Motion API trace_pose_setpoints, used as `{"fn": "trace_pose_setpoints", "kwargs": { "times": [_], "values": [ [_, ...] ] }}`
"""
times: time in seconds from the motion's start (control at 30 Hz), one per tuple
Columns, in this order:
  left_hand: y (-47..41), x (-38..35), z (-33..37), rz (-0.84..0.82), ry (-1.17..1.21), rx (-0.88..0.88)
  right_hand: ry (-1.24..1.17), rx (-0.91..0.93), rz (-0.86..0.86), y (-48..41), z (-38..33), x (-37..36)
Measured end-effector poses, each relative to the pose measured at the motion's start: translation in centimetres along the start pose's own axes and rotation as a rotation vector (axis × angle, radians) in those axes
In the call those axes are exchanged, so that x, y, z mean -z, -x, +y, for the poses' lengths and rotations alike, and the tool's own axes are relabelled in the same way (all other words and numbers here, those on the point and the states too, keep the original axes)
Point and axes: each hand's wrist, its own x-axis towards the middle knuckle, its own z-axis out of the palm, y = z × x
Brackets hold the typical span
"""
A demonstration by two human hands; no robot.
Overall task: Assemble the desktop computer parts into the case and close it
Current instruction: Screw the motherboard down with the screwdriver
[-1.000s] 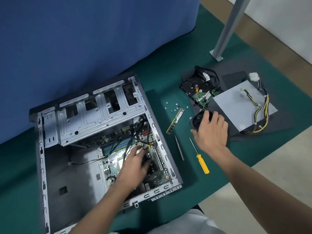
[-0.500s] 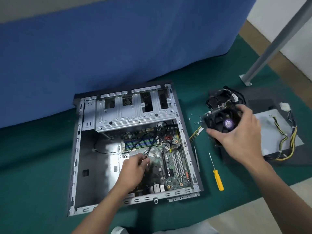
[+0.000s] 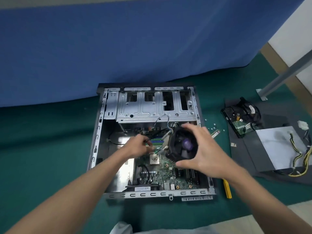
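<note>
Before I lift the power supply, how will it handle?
Probably heavy for its size: the power supply is a metal box. Its loose yellow-and-black cables will likely dangle and could snag. Flat sides suggest it won't roll.

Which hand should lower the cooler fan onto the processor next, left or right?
Right, most likely. The right hand grips the cooler fan, tilted just above the bare processor, while the left hand is busy holding black cables aside.
</note>
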Motion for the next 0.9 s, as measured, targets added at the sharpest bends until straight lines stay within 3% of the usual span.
{"fn": "trace_pose_setpoints", "kwargs": {
  "times": [0.13, 0.4, 0.53, 0.67, 0.9],
  "values": [
    [-2.6, -2.2, 0.3, 0.007, 0.060, 0.041, 0.113, 0.000, -0.003, -0.3, 1.0, -3.2],
    [-4.5, -4.6, -0.3, 0.130, -0.324, 0.029, 0.163, -0.009, 0.018, 0.4, 2.2, -4.1],
    [-4.3, -1.9, -0.8, 0.247, -0.189, 0.035, 0.208, 0.015, -0.061, 0.2, 2.3, -4.3],
    [-3.0, 1.6, -1.4, 0.216, -0.006, 0.007, 0.217, 0.062, -0.142, -1.2, 1.9, -5.6],
    [0.8, 3.9, -0.9, 0.341, -0.091, -0.118, 0.346, 0.127, -0.217, -5.8, 0.9, -8.9]
  ]
}}
